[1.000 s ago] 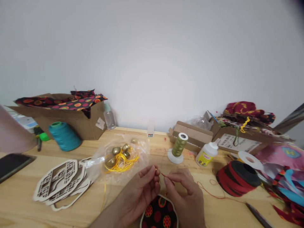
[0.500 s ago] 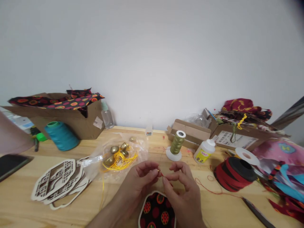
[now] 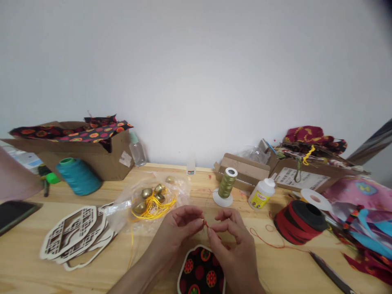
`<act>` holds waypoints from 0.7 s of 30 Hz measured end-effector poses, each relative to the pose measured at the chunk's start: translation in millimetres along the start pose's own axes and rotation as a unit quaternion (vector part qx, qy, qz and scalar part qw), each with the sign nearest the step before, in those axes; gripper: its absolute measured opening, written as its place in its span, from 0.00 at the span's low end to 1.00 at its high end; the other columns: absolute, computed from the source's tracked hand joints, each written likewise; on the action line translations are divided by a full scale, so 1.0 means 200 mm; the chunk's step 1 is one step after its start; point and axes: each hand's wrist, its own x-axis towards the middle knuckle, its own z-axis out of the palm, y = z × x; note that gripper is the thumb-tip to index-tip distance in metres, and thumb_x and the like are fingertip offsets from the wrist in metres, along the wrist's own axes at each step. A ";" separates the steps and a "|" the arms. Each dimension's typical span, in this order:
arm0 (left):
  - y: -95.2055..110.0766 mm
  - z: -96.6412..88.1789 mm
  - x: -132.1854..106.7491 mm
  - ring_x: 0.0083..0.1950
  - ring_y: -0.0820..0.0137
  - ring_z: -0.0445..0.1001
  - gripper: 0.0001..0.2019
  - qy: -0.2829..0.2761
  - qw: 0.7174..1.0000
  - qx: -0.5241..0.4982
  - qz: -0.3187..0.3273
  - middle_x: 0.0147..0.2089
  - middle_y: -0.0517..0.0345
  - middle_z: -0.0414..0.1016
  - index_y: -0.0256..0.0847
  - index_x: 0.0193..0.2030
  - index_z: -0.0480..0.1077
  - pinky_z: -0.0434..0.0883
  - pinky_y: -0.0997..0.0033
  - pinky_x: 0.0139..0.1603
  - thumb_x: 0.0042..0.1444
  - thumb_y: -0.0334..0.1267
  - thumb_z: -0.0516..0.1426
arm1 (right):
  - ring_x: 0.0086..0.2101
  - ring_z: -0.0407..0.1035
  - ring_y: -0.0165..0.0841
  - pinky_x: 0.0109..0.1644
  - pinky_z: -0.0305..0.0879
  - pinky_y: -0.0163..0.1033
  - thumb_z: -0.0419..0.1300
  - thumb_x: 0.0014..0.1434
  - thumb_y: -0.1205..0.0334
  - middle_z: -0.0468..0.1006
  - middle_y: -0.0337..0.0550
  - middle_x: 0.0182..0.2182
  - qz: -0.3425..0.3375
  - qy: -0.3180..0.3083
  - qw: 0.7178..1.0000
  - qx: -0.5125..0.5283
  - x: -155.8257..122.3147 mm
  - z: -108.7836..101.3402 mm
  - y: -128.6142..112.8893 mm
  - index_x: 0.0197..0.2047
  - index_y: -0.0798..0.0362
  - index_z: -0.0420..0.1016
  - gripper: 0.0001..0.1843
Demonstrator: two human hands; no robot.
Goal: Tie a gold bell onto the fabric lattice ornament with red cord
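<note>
wall (image 3: 196, 73): plain white, bare | table (image 3: 24, 253): light wood, against wall | light: soft, even

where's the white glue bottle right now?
Head view, right of centre: the white glue bottle sits just right of the gold thread spool, in front of the open cardboard box.

The left hand (image 3: 180, 229) and right hand (image 3: 234, 247) are bare, forearms uncovered.

Two hands (image 3: 180, 228) are pinching one red thread (image 3: 205, 223); two thread spools (image 3: 78, 175) are standing, five gold bells (image 3: 146, 192) are lying bagged, three cardboard boxes (image 3: 101, 163) are sitting behind.
</note>
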 end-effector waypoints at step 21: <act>0.00 0.00 0.00 0.27 0.74 0.71 0.10 -0.031 0.999 0.013 0.005 0.25 0.59 0.75 0.37 0.27 0.74 0.67 0.76 0.30 0.33 0.30 0.66 | 0.33 0.65 0.35 0.38 0.62 0.41 0.58 0.45 0.71 0.67 0.41 0.29 0.014 -0.012 1.000 0.003 0.00 0.00 0.01 0.21 0.52 0.69 0.06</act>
